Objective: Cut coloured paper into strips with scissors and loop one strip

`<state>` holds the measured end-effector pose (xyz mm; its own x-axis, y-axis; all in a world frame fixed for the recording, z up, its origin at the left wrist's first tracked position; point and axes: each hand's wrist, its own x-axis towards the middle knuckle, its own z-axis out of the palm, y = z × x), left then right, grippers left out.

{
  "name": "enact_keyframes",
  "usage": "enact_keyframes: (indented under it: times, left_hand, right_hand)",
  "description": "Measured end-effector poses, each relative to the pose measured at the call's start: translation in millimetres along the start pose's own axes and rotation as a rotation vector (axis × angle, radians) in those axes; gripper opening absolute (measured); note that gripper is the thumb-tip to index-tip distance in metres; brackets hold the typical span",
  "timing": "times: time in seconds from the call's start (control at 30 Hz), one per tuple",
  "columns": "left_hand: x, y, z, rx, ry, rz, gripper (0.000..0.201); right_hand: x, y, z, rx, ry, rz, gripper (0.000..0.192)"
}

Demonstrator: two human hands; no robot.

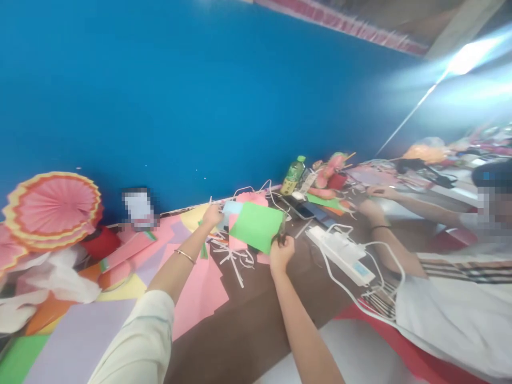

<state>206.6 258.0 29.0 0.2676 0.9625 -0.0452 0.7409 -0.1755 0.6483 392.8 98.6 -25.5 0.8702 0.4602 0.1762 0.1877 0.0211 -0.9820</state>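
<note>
The right hand [281,253] is closing scissors [281,237] on the near edge of the green sheet [256,226], while the left hand [212,215] is pinching its far corner, holding it above the brown table [240,320]. The sheet is looking flat, bright, mostly whole; white strips [236,261] are lying under it, so cutting seems barely begun.

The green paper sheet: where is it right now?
In the head view the green paper sheet is held above the brown table, between the left hand and right hand, left of the white power strip.
</note>
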Motion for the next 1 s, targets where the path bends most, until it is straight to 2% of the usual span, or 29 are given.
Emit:
enact_keyframes:
  times: [0.2,0.33,0.43,0.53,0.63,0.7,0.77,0.87,0.93,1.0]
  left_hand:
    - [24,2,12.2,0.005,-0.022,-0.002,0.027]
    - [27,6,8.8,-0.02,0.03,0.028,0.023]
    - [25,12,-13.0,-0.049,0.156,0.097,0.02]
    - [16,16,-53.3,-0.087,0.283,0.179,0.019]
    - [-7,10,-99.8,-0.201,0.453,0.259,0.021]
    - [-33,1,-126.4,-0.337,0.518,0.305,0.021]
    - [-65,-12,-145.2,-0.436,0.555,0.3,0.022]
    - [-118,-36,-156.0,-0.591,0.56,0.194,0.027]
    - [-150,-55,-152.7,-0.705,0.552,0.118,0.034]
    - [-176,-75,-143.7,-0.807,0.489,0.063,0.04]
  right_hand:
    - [1,1,5,0.036,-0.053,-0.003,0.031]
    - [-2,-4,6,0.031,-0.093,-0.011,0.032]
    - [-8,-7,7,0.002,-0.13,-0.018,0.031]
    - [-14,-10,8,-0.041,-0.163,-0.031,0.034]
    - [-17,-14,6,-0.24,-0.127,-0.092,0.041]
    - [-19,-18,5,-0.421,-0.108,-0.153,0.042]
    - [-22,-23,3,-0.524,-0.155,-0.213,0.043]
    - [-31,-31,1,-0.624,-0.347,-0.317,0.042]
    - [-37,-38,0,-0.728,-0.509,-0.384,0.038]
    - [-42,-47,-2,-0.84,-0.646,-0.432,0.038]
